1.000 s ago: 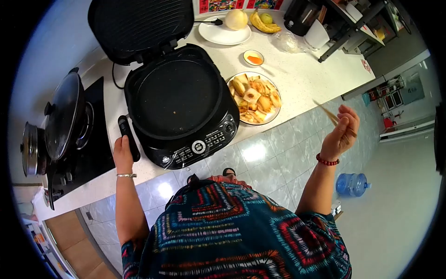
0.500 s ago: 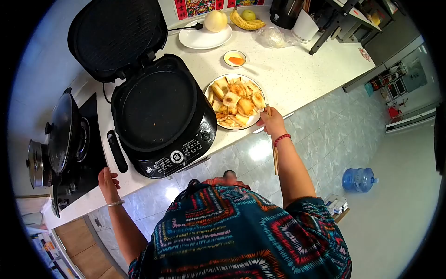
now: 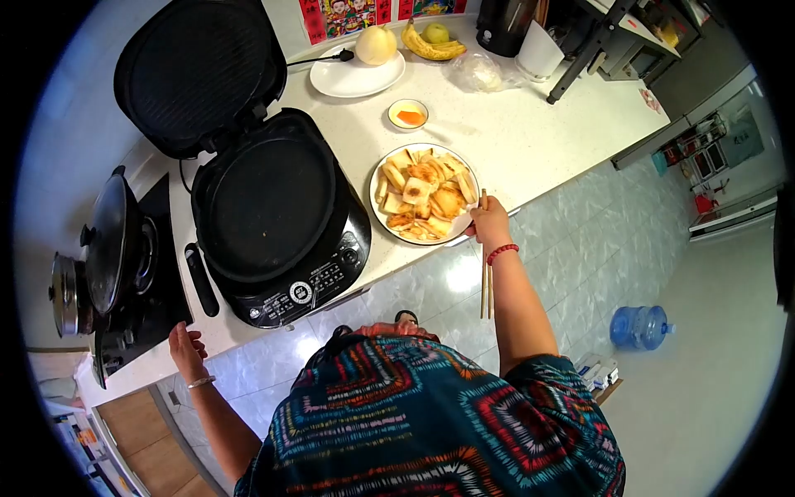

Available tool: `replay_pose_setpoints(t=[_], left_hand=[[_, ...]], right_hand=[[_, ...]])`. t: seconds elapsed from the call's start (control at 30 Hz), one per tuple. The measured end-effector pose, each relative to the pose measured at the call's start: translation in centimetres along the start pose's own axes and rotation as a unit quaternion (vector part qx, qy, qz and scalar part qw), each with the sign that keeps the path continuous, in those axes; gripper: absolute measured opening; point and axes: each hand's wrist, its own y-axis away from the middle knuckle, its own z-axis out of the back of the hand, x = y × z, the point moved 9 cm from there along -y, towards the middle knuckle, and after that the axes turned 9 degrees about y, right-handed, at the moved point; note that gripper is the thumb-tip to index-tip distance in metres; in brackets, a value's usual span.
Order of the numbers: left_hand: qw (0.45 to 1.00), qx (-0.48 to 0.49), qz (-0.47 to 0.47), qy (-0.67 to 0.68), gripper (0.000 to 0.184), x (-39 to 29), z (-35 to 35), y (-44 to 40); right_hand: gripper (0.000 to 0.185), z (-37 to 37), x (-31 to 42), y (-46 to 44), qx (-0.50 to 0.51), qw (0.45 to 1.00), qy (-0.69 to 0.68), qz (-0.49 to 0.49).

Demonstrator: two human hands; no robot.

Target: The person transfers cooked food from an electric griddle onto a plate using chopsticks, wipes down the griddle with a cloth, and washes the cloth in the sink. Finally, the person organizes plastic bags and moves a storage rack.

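My right hand [image 3: 490, 222] grips the near right rim of a white plate [image 3: 374, 207] and also holds a pair of wooden chopsticks [image 3: 486, 286], which point down over the counter's front edge. Golden-browned pieces of pan-fried food [image 3: 420, 192] are heaped on the plate. My left hand [image 3: 189, 349] hangs by the counter's front edge with loosely bent fingers and nothing in it. Near it is the handle [image 3: 201, 280] of a black electric griddle [image 3: 265, 203]. The griddle's lid [image 3: 199, 74] is raised, and its pan holds no food.
Behind the plate is a small bowl [image 3: 407, 114] with something orange in it. Further back are a white dish [image 3: 358, 81] with a round pale fruit, bananas [image 3: 432, 45] and a plastic bag [image 3: 480, 73]. A lidded wok [image 3: 112, 240] stands on the stove at left.
The plate has shifted a little to the right, away from the griddle, with my right hand on its rim. My left hand stays low by the counter edge. The view has shifted slightly.
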Motion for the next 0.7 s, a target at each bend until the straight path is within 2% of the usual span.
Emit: replay_pose_setpoints(t=[0.37, 0.7], left_hand=[[1.000, -0.027, 0.003, -0.004, 0.029, -0.7, -0.6, 0.0], [0.999, -0.006, -0.029, -0.026, 0.030, -1.4, -0.7, -0.4]], right_hand=[[0.016, 8.5, -4.9, -0.9, -0.101, 0.992, -0.070, -0.036], [0.012, 16.4, -7.4, -5.6, -0.221, 0.971, -0.066, -0.068]])
